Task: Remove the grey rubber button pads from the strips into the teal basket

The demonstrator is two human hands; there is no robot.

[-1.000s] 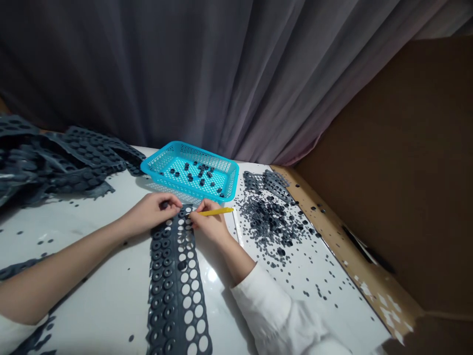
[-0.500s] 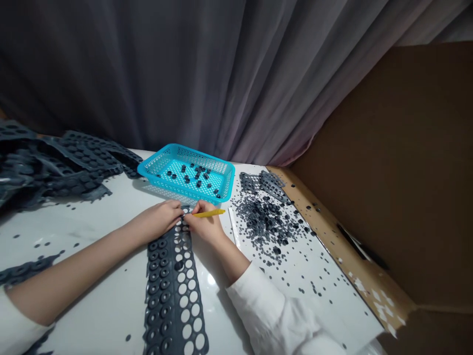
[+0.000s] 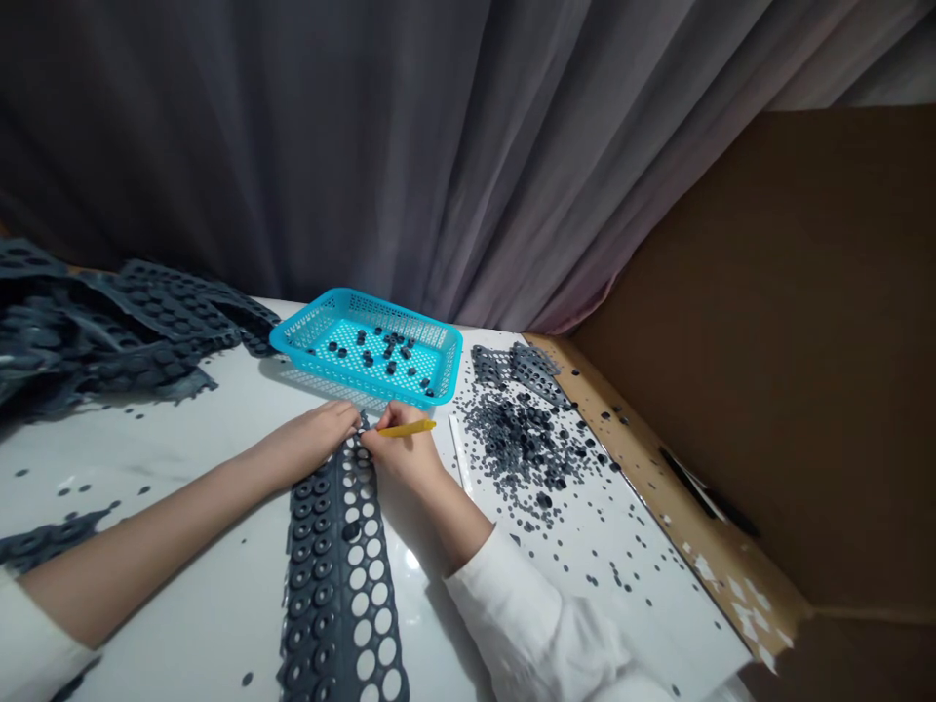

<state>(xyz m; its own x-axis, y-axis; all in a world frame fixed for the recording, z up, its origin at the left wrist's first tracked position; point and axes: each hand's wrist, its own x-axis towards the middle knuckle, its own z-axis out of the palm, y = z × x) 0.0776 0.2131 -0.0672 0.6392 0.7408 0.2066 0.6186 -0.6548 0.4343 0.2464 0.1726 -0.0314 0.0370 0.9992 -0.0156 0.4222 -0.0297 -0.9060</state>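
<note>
A long dark grey rubber strip (image 3: 336, 575) full of round holes and ring-shaped pieces lies on the white table, running from the near edge up to my hands. My left hand (image 3: 311, 439) rests on the strip's far end with its fingers pressed down on it. My right hand (image 3: 401, 450) pinches a thin yellow stick (image 3: 409, 427) whose tip points left at the strip's top edge. Both hands meet there, just in front of the blue basket (image 3: 439, 382).
The blue basket holds several small dark rings. A heap of loose dark rings and scraps (image 3: 523, 439) spreads to the right. Crumpled dark rubber sheets (image 3: 109, 331) pile up at the left. A brown cardboard wall (image 3: 790, 341) stands at right, a grey curtain (image 3: 380, 146) behind.
My hands have stayed at the strip's far end, with the right hand and stick shifted slightly left. The view has drifted a little.
</note>
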